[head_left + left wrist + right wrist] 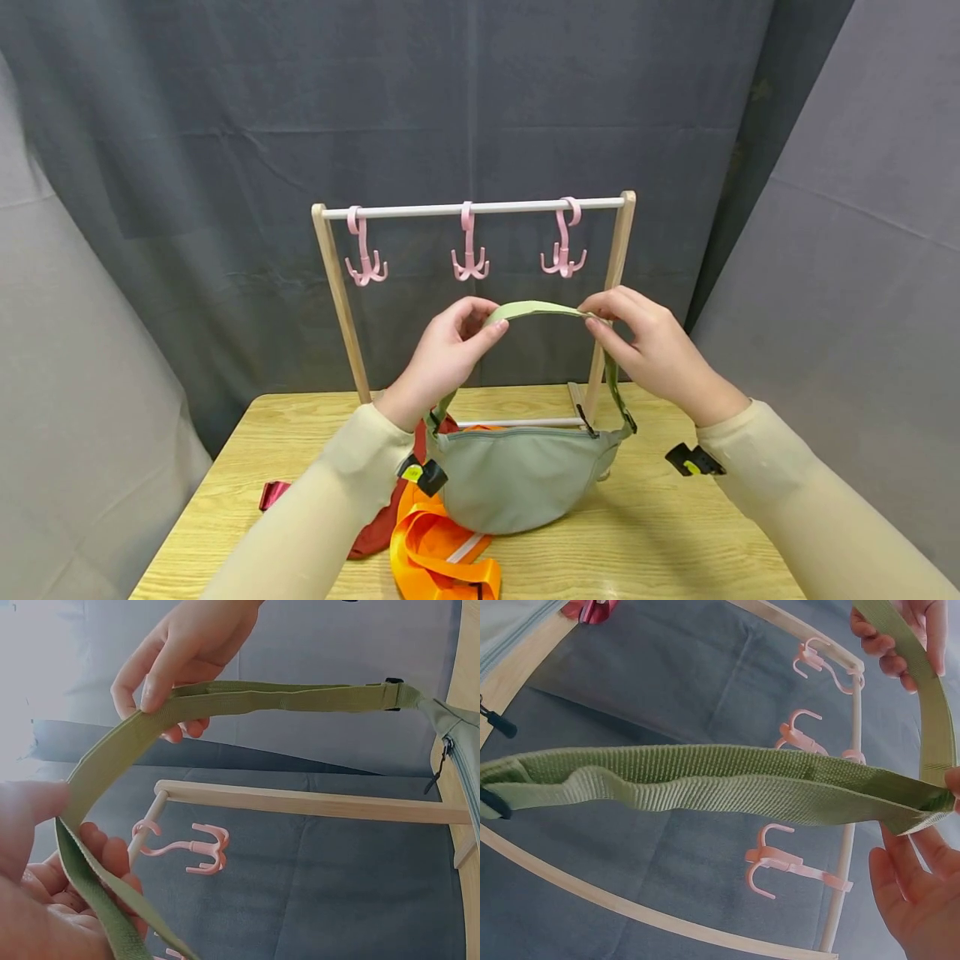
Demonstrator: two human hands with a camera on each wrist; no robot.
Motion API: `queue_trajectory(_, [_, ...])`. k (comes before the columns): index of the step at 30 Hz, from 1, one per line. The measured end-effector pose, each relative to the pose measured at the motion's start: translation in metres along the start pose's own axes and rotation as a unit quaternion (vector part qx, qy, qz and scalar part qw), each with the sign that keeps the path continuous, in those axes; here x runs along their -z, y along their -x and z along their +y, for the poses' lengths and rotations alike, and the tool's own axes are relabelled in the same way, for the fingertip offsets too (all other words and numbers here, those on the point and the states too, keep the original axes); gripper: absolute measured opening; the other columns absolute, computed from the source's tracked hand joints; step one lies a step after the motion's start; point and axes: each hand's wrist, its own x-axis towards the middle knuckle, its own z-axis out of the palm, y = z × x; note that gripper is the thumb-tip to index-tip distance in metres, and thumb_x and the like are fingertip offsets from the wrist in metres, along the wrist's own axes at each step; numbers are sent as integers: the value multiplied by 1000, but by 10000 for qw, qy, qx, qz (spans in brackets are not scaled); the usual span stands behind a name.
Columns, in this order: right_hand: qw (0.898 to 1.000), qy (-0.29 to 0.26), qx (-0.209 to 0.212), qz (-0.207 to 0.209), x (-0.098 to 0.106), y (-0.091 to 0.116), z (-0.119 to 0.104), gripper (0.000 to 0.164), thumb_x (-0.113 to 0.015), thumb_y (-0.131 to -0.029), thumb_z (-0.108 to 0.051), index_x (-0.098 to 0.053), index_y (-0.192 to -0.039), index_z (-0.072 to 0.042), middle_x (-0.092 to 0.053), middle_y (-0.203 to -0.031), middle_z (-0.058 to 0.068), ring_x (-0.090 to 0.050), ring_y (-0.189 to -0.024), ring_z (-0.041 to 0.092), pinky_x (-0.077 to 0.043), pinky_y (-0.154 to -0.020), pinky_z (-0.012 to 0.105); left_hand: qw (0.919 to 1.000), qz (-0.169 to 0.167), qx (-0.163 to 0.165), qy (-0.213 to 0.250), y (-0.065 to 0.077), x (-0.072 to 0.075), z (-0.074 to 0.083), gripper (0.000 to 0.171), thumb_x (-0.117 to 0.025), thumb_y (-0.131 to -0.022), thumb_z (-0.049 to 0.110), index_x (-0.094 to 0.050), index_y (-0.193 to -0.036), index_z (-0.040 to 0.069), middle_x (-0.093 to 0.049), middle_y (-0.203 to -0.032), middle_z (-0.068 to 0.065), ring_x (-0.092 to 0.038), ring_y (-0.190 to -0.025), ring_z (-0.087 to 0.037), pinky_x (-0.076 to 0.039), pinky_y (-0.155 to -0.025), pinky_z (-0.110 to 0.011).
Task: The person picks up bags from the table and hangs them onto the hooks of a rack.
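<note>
The left hand (pixel 447 346) and right hand (pixel 648 337) are pinching the green strap (pixel 534 307); the bag (pixel 517 479) is hanging below, before the rack (pixel 622 242), possibly touching the table (pixel 697 542). Spacing the grips evenly is likely steadying it.

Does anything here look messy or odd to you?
A little: the orange strap lies in loose, uneven loops on the near side of the grey-green bag, looking dropped rather than neatly folded. Otherwise nothing stands out: no spill or damage shows.
</note>
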Motion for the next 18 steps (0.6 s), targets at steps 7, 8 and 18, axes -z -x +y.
queue_trajectory(7, [9998, -42, -63, 180, -2, -9, 4, 18, -67, -98, -2, -69, -114, -11, -66, -103, 2, -61, -91, 14, -48, -81, 26, 9999, 118, -17, -30, -9, 0, -1, 25, -71, -98, 18, -68, -119, 4, -65, -100, -10, -55, -85, -18, -45, -75, -26])
queue_trajectory(8, [9998, -35, -82, 190, -3, -10, 5, 18, -66, -98, -3, -69, -114, -11, -66, -103, 3, -61, -91, 15, -48, -81, 27, 9999, 133, -4, -31, -11, 0, -2, 26, -71, -98, 18, -68, -120, 4, -65, -100, -10, -55, -85, -18, -45, -76, -26])
queue_trajectory(18, [9986, -213, -355, 314, -8, -23, 12, 16, -63, -101, -6, -67, -116, -8, -66, -106, 7, -60, -93, 19, -48, -83, 34, 9991, 420, 42, 91, -22, -4, -5, 25, -70, -99, 18, -68, -120, 4, -64, -100, -10, -58, -87, -21, -47, -77, -25])
